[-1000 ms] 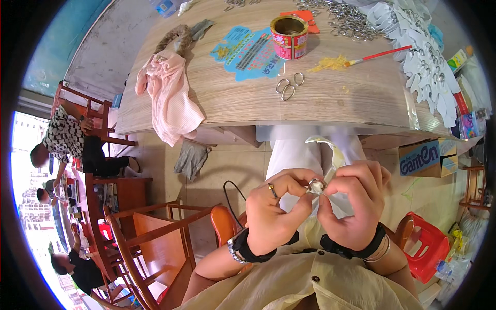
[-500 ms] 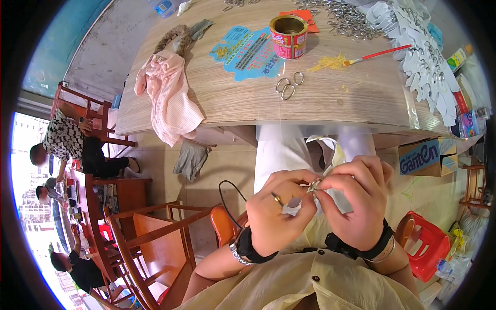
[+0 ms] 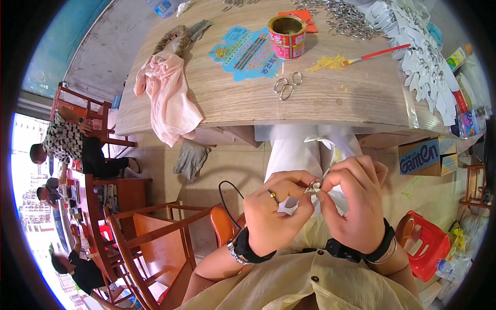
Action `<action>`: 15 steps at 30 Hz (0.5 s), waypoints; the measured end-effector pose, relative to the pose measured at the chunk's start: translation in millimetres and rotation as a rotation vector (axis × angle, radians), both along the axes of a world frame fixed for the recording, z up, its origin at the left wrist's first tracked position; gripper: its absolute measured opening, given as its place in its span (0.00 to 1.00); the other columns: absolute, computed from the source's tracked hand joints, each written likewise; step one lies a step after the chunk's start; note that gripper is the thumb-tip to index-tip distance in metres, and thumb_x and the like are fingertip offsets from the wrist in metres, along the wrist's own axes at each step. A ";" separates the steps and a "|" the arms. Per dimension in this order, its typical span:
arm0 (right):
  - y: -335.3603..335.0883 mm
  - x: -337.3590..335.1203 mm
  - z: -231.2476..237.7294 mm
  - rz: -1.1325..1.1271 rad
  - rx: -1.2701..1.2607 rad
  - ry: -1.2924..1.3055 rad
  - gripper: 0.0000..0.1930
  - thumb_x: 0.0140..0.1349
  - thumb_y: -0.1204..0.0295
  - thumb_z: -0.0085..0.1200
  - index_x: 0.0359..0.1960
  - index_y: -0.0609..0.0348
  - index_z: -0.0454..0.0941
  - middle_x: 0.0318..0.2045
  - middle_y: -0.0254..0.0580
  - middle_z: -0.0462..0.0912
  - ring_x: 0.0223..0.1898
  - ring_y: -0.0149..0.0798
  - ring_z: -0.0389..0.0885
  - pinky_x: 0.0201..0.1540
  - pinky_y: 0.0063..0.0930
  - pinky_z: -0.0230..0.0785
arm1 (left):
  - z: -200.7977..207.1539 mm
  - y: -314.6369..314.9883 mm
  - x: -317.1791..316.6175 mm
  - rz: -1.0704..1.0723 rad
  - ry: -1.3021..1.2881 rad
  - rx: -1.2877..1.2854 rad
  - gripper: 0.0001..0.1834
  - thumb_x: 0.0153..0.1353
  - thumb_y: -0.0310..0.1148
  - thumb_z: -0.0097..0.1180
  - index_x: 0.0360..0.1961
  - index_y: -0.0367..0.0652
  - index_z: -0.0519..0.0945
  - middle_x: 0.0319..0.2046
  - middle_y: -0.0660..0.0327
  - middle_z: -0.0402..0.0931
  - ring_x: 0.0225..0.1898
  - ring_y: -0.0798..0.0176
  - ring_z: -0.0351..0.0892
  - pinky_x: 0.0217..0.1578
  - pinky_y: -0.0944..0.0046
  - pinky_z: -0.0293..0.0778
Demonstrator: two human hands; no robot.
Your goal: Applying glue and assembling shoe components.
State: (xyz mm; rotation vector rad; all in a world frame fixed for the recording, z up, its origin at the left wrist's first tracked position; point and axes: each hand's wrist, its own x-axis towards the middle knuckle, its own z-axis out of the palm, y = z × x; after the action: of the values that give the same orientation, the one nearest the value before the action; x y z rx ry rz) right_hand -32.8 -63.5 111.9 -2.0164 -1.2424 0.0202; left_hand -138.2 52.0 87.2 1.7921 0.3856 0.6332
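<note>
My left hand and my right hand meet above my lap, fingertips nearly touching. Both pinch a small metal ring with whitish material around it; the fingers partly hide how the two join. A pale, strip-like piece hangs just past my right fingers, and I cannot tell whether it belongs to the held piece. On the table beyond lie several loose metal rings. At the table's right side, white cut pieces with metal rings on them are heaped together.
The wooden table bears a pink-red tin, a red-handled brush, a blue printed card, a pink cloth and a ring pile. A wooden chair, red stool and cardboard box stand around me. People sit at far left.
My fingertips have shifted slightly, and the metal ring between them is turned and shows more clearly. My legs have moved a little, and the pale strip beyond my hands hangs differently.
</note>
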 end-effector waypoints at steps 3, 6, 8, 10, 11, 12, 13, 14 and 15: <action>-1.8 0.9 -0.8 0.018 -0.001 0.036 0.13 0.39 0.79 0.58 0.26 0.53 0.69 0.30 0.31 0.72 0.36 0.39 0.69 0.39 0.37 0.48 | -0.9 1.1 -0.5 -0.027 -0.006 -0.067 0.06 0.45 0.11 0.53 0.23 0.32 0.73 0.33 0.48 0.79 0.35 0.64 0.78 0.38 0.67 0.73; -2.8 -0.1 -3.8 0.009 0.014 0.054 0.13 0.38 0.80 0.57 0.26 0.53 0.68 0.30 0.31 0.72 0.36 0.39 0.69 0.39 0.36 0.48 | 0.5 2.0 -1.0 -0.042 0.022 -0.206 0.06 0.47 0.10 0.51 0.23 0.31 0.73 0.33 0.50 0.79 0.35 0.64 0.78 0.39 0.67 0.73; -3.1 -1.2 -5.9 -0.002 0.027 0.054 0.14 0.37 0.79 0.57 0.26 0.52 0.68 0.30 0.31 0.72 0.36 0.39 0.69 0.39 0.36 0.47 | 3.1 1.1 -0.7 -0.026 0.017 -0.310 0.06 0.47 0.10 0.51 0.23 0.31 0.73 0.32 0.50 0.78 0.36 0.64 0.77 0.39 0.67 0.73; -2.9 -2.4 -6.6 -0.010 0.037 0.052 0.14 0.37 0.79 0.58 0.26 0.52 0.68 0.30 0.31 0.72 0.36 0.38 0.69 0.38 0.36 0.47 | 4.2 0.6 -0.8 -0.012 0.012 -0.380 0.06 0.47 0.10 0.50 0.23 0.32 0.73 0.33 0.51 0.78 0.36 0.65 0.77 0.39 0.67 0.73; -2.5 -2.8 -6.4 -0.021 0.040 0.035 0.14 0.37 0.79 0.58 0.26 0.52 0.68 0.30 0.31 0.72 0.36 0.38 0.69 0.38 0.36 0.47 | 4.3 0.6 -0.9 -0.007 0.010 -0.398 0.06 0.47 0.10 0.50 0.23 0.32 0.73 0.33 0.51 0.78 0.36 0.65 0.77 0.39 0.67 0.73; -1.9 -3.3 -6.3 -0.031 0.042 0.019 0.14 0.36 0.79 0.58 0.26 0.51 0.68 0.30 0.31 0.72 0.36 0.38 0.69 0.38 0.36 0.47 | 4.1 0.5 -1.1 -0.003 0.007 -0.416 0.07 0.47 0.10 0.50 0.23 0.32 0.73 0.33 0.52 0.78 0.36 0.65 0.77 0.39 0.67 0.73; -1.3 -3.8 -6.3 -0.041 0.045 0.003 0.14 0.36 0.79 0.58 0.25 0.51 0.68 0.30 0.31 0.72 0.36 0.38 0.68 0.38 0.36 0.47 | 3.8 0.6 -1.1 -0.001 0.009 -0.393 0.07 0.47 0.10 0.50 0.23 0.32 0.73 0.33 0.52 0.78 0.36 0.65 0.77 0.39 0.68 0.72; -0.8 -4.0 -6.7 -0.047 0.050 -0.015 0.14 0.36 0.79 0.58 0.26 0.51 0.68 0.30 0.30 0.72 0.36 0.38 0.68 0.38 0.36 0.47 | 3.5 0.8 -1.0 0.001 0.011 -0.370 0.07 0.47 0.10 0.49 0.23 0.32 0.73 0.33 0.52 0.78 0.37 0.65 0.77 0.39 0.68 0.72; -0.3 -4.3 -7.7 -0.054 0.055 -0.032 0.14 0.36 0.79 0.58 0.26 0.51 0.69 0.31 0.30 0.72 0.36 0.38 0.68 0.38 0.36 0.47 | 3.0 0.8 -0.9 0.004 0.013 -0.347 0.07 0.47 0.10 0.49 0.23 0.32 0.73 0.33 0.52 0.78 0.37 0.65 0.77 0.39 0.68 0.72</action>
State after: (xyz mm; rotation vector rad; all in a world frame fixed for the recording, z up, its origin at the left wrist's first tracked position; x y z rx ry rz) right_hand -37.1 -63.9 104.2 -2.0082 -1.1954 -0.0717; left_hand -139.1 52.8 90.2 1.4656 0.4772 0.5215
